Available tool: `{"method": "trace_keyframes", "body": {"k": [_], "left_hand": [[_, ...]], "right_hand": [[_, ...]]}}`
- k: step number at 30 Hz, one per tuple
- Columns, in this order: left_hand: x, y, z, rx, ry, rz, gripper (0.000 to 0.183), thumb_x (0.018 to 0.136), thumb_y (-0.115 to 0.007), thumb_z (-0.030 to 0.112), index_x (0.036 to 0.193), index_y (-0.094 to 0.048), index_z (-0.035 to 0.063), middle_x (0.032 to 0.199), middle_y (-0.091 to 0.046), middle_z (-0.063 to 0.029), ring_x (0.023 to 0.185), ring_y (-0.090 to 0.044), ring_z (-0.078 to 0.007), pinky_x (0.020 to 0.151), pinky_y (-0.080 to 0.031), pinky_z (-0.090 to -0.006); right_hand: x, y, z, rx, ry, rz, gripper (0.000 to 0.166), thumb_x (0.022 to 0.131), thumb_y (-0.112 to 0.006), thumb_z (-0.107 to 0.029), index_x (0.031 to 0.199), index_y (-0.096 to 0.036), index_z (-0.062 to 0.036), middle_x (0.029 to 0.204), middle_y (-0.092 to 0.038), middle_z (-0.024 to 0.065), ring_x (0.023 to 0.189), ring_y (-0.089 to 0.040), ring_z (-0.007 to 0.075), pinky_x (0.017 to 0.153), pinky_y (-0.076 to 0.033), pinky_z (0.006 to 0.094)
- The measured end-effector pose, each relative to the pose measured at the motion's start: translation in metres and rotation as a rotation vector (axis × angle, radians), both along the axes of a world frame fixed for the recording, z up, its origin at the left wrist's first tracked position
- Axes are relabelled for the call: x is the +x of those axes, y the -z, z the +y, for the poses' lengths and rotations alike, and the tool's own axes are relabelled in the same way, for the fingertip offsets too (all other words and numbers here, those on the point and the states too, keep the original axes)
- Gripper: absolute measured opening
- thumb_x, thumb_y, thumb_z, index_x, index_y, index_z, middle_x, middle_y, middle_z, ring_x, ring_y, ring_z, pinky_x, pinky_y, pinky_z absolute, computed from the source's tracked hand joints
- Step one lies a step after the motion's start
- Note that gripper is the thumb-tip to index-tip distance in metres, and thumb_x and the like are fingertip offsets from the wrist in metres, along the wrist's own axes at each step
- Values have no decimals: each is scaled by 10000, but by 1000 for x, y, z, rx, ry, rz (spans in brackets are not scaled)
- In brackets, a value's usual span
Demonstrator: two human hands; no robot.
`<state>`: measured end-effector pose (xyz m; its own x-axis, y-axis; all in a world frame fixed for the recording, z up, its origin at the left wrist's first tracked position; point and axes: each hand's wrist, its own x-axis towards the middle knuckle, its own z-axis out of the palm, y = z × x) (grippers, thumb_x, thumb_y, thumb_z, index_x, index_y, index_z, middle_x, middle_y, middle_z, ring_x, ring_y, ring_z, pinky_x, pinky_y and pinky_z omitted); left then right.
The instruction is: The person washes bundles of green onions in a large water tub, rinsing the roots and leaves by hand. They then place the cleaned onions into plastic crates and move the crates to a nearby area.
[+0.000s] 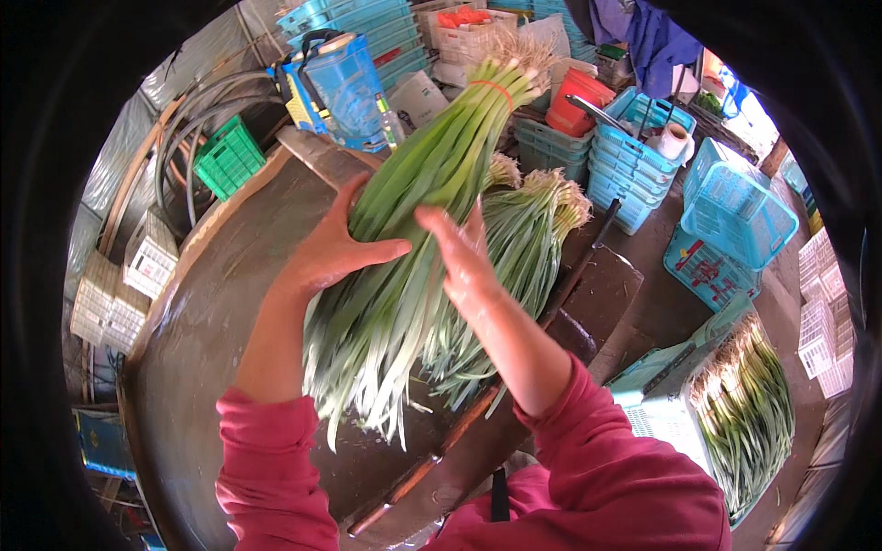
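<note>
A large bundle of leafy green onions or leeks (413,200) lies between both hands, its pale stems and roots at the top, bound near the roots by an orange-red band (492,88). My left hand (341,237) grips the left side of the leaves, thumb across the front. On the right side, my right hand (458,251) rests against the leaves with its thumb in front; its other fingers are partly hidden. More green onions (527,241) with tangled roots lie behind and to the right, on the wet table.
The wet brown table (227,330) has a raised rim. A green crate (229,158) and a blue backpack sprayer (344,86) stand beyond it. Stacked blue crates (630,165) are at the right, and a crate of bundled green onions (744,406) is at the lower right.
</note>
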<state>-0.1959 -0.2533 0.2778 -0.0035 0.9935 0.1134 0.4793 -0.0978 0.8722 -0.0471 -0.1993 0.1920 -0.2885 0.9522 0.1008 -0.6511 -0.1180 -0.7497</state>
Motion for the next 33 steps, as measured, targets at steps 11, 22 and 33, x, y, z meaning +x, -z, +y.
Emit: {"method": "trace_keyframes", "body": {"k": [11, 22, 33], "left_hand": [[6, 253, -17, -281, -125, 392, 977, 745, -739, 325, 1456, -131, 44, 1465, -212, -278, 1346, -262, -410, 1075, -294, -441], [17, 309, -426, -252, -1336, 496, 746, 772, -632, 113, 1412, -261, 18, 1429, -275, -263, 1329, -279, -407, 1075, -283, -448], [267, 412, -738, -2040, -1266, 140, 616, 910, -481, 336, 1423, -289, 55, 1417, -379, -181, 1353, -289, -327, 1084, -272, -414]], "right_hand": [[-1, 155, 147, -399, 618, -871, 670, 775, -728, -205, 1340, -370, -179, 1134, -603, 181, 998, -602, 331, 845, -473, 424], [-3, 199, 205, -246, 463, -493, 556, 904, -513, -365, 1337, -340, -61, 1344, -371, 175, 1140, -418, 307, 907, -395, 435], [-35, 220, -208, 913, -456, -1009, 320, 892, -561, -207, 1112, -536, 23, 1106, -563, 193, 1067, -535, 313, 948, -397, 375]]}}
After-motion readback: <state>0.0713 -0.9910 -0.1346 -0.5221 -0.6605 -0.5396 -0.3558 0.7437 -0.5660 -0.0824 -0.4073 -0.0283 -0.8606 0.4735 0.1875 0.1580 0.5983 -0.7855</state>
